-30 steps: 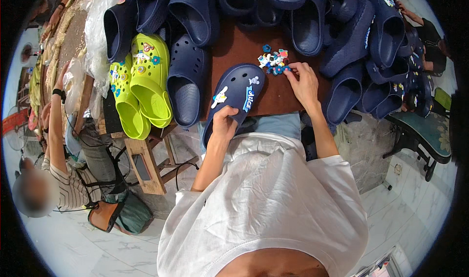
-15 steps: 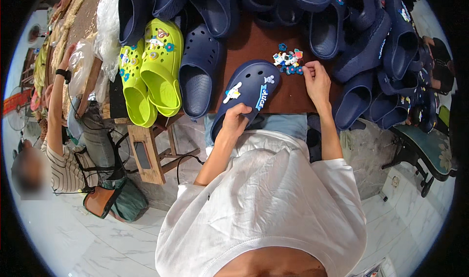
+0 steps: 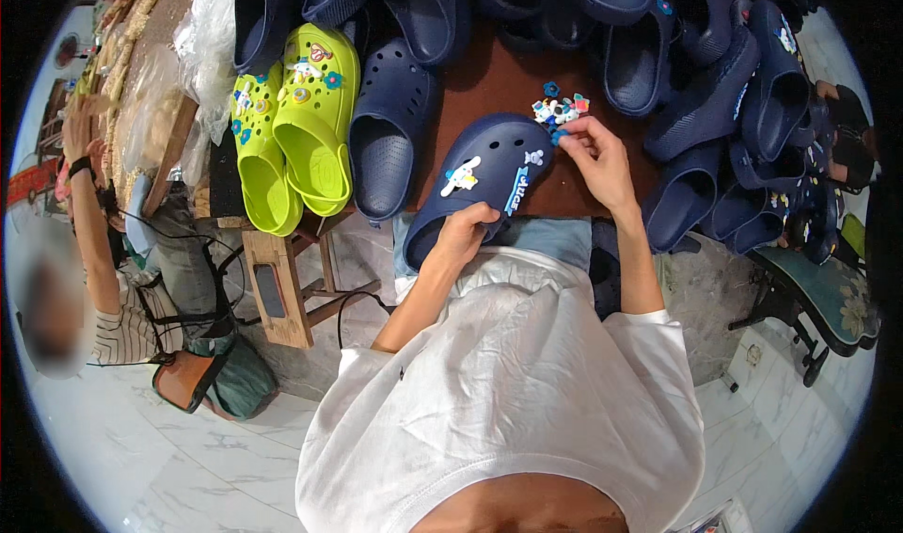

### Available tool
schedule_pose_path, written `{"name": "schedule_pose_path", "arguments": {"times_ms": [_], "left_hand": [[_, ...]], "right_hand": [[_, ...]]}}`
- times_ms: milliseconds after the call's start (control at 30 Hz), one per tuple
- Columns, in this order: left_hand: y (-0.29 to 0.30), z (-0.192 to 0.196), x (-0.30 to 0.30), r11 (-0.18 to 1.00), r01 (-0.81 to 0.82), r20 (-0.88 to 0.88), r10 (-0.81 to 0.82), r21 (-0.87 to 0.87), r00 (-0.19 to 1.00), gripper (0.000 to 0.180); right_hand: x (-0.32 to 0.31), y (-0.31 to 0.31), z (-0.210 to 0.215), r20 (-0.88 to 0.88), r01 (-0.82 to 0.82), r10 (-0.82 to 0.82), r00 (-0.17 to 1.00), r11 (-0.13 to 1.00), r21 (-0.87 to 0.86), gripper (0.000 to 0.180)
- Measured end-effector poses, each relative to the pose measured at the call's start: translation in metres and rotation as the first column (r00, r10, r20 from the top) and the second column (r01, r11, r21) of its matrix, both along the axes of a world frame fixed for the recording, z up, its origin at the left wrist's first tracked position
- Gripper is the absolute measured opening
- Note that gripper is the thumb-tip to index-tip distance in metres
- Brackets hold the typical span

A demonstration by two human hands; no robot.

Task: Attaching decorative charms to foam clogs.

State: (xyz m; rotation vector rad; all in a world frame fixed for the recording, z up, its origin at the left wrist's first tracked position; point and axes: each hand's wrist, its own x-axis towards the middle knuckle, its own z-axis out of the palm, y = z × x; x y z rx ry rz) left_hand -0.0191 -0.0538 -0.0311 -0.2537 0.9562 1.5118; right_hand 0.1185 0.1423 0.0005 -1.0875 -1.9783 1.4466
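Note:
A navy clog [image 3: 484,161] with round holes sits at the table's front edge, toe pointing away and to the right. On its upper are a white character charm [image 3: 461,176], a blue lettered charm [image 3: 516,192] and a small grey charm [image 3: 534,158]. My left hand [image 3: 458,237] is closed on the clog's side near the foot opening, the thumb on top. Just right of the toe, my right hand [image 3: 600,161] pinches a small blue flower charm [image 3: 559,137]. Beyond the fingertips lies a small pile of charms [image 3: 562,111], with a separate blue flower charm [image 3: 551,89] behind it.
Lime-green clogs [image 3: 315,147] with charms and another navy clog [image 3: 388,128] stand on the left of the brown tabletop [image 3: 480,72]. Many navy clogs [image 3: 640,63] crowd the back and right. At far left a person's arm [image 3: 89,213] reaches over a wooden table.
My right hand has moved left from the charm pile toward the clog's toe, carrying a blue flower charm. My left hand keeps its hold on the clog, which has shifted slightly right.

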Motion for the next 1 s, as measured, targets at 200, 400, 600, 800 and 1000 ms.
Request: {"name": "schedule_pose_path", "arguments": {"times_ms": [200,400,600,800,1000], "left_hand": [[-0.001,-0.007,0.006,0.997,0.081,-0.075,-0.08,0.012,0.994,0.016],[0.003,0.006,0.011,0.991,0.132,-0.144,-0.131,-0.002,0.981,0.009],[0.006,0.008,0.019,0.986,0.157,-0.256,-0.168,-0.062,0.952,0.008],[0.005,0.004,0.02,0.98,0.184,-0.275,-0.199,-0.077,0.941,0.007],[0.005,0.025,0.013,0.944,0.288,-0.355,-0.328,-0.162,0.876,0.01]], "right_hand": [[-0.022,-0.012,0.023,0.083,-0.218,0.214,0.973,0.975,0.041,0.012],[-0.021,-0.006,0.022,0.115,-0.194,0.2,0.973,0.979,-0.056,0.015],[-0.022,-0.003,0.023,0.129,-0.2,0.208,0.97,0.977,-0.072,0.014],[-0.023,-0.002,0.021,0.188,-0.193,0.188,0.964,0.981,0.004,0.028],[-0.017,0.009,0.012,0.171,-0.277,0.262,0.95,0.958,0.073,0.049]]}}
